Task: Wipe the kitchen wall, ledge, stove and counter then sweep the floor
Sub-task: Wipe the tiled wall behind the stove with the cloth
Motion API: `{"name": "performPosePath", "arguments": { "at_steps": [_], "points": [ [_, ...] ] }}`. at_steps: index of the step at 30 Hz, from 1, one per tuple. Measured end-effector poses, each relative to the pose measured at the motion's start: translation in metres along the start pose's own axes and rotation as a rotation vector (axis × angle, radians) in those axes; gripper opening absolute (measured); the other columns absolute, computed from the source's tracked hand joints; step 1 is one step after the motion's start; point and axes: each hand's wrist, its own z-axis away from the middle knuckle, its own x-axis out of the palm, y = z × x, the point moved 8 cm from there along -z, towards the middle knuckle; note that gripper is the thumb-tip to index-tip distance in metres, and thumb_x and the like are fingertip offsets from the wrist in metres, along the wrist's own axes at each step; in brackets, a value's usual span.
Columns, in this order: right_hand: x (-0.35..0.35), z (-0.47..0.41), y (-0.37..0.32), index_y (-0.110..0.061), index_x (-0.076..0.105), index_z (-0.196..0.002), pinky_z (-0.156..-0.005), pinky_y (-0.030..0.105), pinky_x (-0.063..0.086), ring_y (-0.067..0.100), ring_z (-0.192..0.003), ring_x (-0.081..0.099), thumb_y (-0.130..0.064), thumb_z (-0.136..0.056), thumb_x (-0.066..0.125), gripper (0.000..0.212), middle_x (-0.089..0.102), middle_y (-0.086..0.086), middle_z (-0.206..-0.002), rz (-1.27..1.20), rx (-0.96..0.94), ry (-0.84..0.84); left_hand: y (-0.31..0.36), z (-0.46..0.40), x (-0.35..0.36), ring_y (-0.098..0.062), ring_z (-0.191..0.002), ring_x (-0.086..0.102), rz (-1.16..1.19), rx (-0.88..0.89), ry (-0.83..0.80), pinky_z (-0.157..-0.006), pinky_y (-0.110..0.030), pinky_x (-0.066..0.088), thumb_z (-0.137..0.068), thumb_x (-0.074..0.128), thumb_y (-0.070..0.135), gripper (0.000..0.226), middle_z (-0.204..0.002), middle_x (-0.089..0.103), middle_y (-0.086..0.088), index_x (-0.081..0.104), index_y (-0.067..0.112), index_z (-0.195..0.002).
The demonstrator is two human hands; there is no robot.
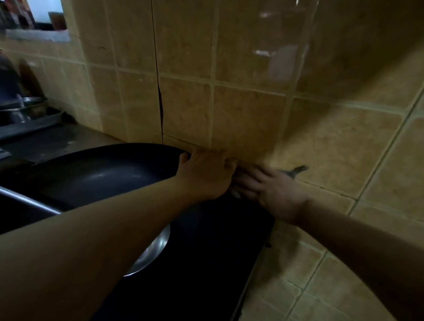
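Observation:
My left hand (205, 172) reaches over the far rim of a black pan (105, 176) on the stove (212, 259); its thumb hooks over the rim and its fingers curl at the foot of the tiled wall (233, 117). Just right of it, my right hand (273, 191) lies low against the wall behind the stove, fingers stretched left toward my left hand. It presses on a dark grey cloth (297, 169), of which only a tip shows past the hand. Both hands are blurred.
A long crack (160, 102) runs down the wall tiles. A steel burner ring (152, 253) shows under my left forearm. At the left are the counter (58, 138), steel pots (23, 109) and a window ledge (37, 35) with jars.

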Motion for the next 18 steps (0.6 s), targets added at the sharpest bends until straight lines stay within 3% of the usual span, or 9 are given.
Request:
{"name": "performPosePath", "arguments": {
  "at_steps": [2, 3, 4, 6, 8, 10, 13, 16, 18],
  "points": [
    [0.016, 0.006, -0.017, -0.019, 0.019, -0.15, -0.115, 0.046, -0.009, 0.034, -0.145, -0.008, -0.026, -0.099, 0.026, 0.053, 0.001, 0.004, -0.159, -0.014, -0.019, -0.155, 0.002, -0.001, 0.001, -0.023, -0.115, 0.045, -0.02, 0.018, 0.016, -0.095, -0.04, 0.025, -0.096, 0.032, 0.03, 0.025, -0.111, 0.056, -0.001, 0.054, 0.021, -0.102],
    [0.019, 0.01, -0.018, -0.018, 0.017, -0.15, -0.115, 0.045, -0.01, 0.034, -0.144, -0.011, -0.027, -0.1, 0.029, 0.053, -0.002, 0.003, -0.159, -0.029, -0.001, -0.181, 0.001, -0.003, -0.001, -0.023, -0.112, 0.046, -0.017, 0.024, 0.023, -0.094, -0.039, 0.025, -0.096, 0.032, 0.03, 0.024, -0.106, 0.055, 0.0, 0.054, 0.021, -0.099],
    [0.017, 0.015, -0.019, -0.018, 0.026, -0.148, -0.116, 0.046, -0.004, 0.036, -0.145, -0.003, -0.028, -0.098, 0.038, 0.053, 0.006, 0.003, -0.159, -0.064, 0.009, -0.181, 0.0, -0.004, -0.003, -0.022, -0.11, 0.046, -0.011, 0.027, 0.02, -0.093, -0.038, 0.025, -0.096, 0.032, 0.03, 0.022, -0.1, 0.053, 0.002, 0.053, 0.021, -0.095],
    [0.014, 0.026, -0.013, -0.019, 0.062, -0.124, -0.112, 0.047, 0.023, 0.038, -0.136, 0.034, -0.032, -0.076, 0.072, 0.051, 0.044, 0.004, -0.145, -0.074, 0.028, -0.152, -0.002, -0.007, -0.007, -0.023, -0.11, 0.047, -0.007, 0.042, -0.005, -0.096, -0.04, 0.027, -0.096, 0.032, 0.033, 0.021, -0.096, 0.05, 0.004, 0.05, 0.024, -0.091],
    [0.019, 0.039, -0.009, -0.019, 0.075, -0.101, -0.106, 0.047, 0.033, 0.036, -0.121, 0.053, -0.03, -0.056, 0.084, 0.047, 0.062, 0.003, -0.126, -0.076, 0.04, -0.087, -0.001, -0.008, -0.009, -0.023, -0.109, 0.049, 0.01, 0.054, -0.031, -0.098, -0.042, 0.028, -0.097, 0.031, 0.034, 0.024, -0.095, 0.052, 0.004, 0.051, 0.022, -0.09],
    [0.015, 0.039, -0.011, -0.017, 0.071, -0.111, -0.109, 0.047, 0.022, 0.037, -0.127, 0.047, -0.027, -0.072, 0.07, 0.04, 0.056, 0.004, -0.134, -0.027, 0.055, -0.082, 0.001, -0.008, -0.01, -0.024, -0.104, 0.05, 0.036, 0.07, -0.031, -0.096, -0.041, 0.029, -0.097, 0.031, 0.034, 0.027, -0.092, 0.055, 0.0, 0.051, 0.02, -0.085],
    [0.01, 0.014, -0.017, -0.017, 0.041, -0.141, -0.116, 0.047, 0.006, 0.037, -0.144, 0.011, -0.023, -0.096, 0.033, 0.046, 0.02, 0.007, -0.156, 0.01, 0.045, -0.099, 0.008, -0.006, -0.006, -0.023, -0.105, 0.05, -0.013, 0.095, -0.033, -0.096, -0.041, 0.028, -0.097, 0.03, 0.034, 0.03, -0.101, 0.059, -0.003, 0.056, 0.02, -0.093],
    [-0.001, -0.014, -0.017, -0.027, 0.059, -0.127, -0.112, 0.047, 0.03, 0.032, -0.136, 0.035, -0.035, -0.087, 0.046, 0.042, 0.044, 0.001, -0.145, -0.014, 0.098, -0.123, 0.016, -0.005, 0.001, -0.022, -0.111, 0.049, -0.083, 0.106, -0.031, -0.095, -0.04, 0.029, -0.096, 0.032, 0.034, 0.03, -0.111, 0.059, 0.0, 0.058, 0.021, -0.099],
    [0.009, -0.017, -0.021, -0.025, 0.043, -0.14, -0.117, 0.05, 0.014, 0.035, -0.143, 0.017, -0.031, -0.094, 0.043, 0.047, 0.027, 0.003, -0.154, -0.056, 0.085, -0.151, 0.019, -0.005, 0.005, -0.021, -0.107, 0.05, -0.115, 0.102, -0.038, -0.088, -0.036, 0.031, -0.096, 0.032, 0.032, 0.03, -0.104, 0.059, 0.0, 0.059, 0.019, -0.093]
  ]
}}
